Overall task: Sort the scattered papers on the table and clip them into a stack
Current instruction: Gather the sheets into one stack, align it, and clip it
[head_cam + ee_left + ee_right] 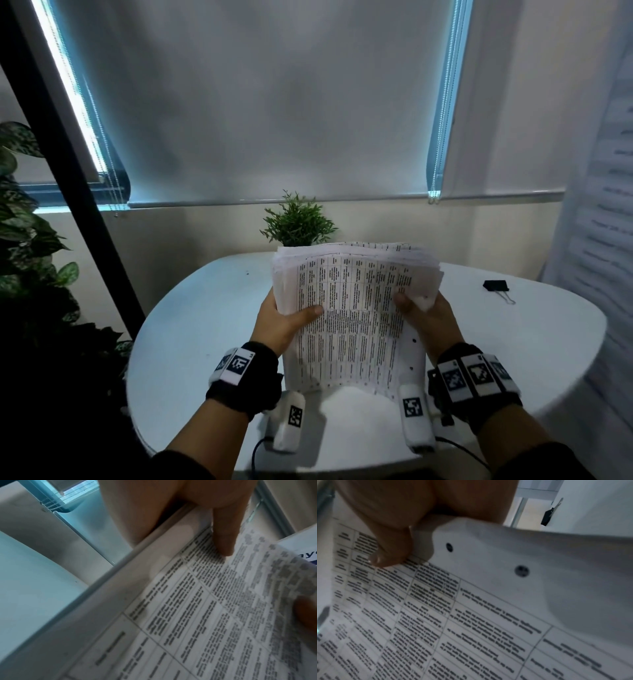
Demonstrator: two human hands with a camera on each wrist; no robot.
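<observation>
From the head, my left hand (286, 320) and right hand (423, 317) grip the papers (352, 308) upright over the table (205, 325) to square them, the binder clip (496, 286) waiting; each wrist shows 1 thumb (224, 534) pinning print.

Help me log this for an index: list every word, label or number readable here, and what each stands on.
"ay": letters cut off at the edge, on a white board.
Stack of papers: table print too blurred to read.
Wrist tags: square codes only, no words.
Wall sheet: text too blurred to read.
</observation>
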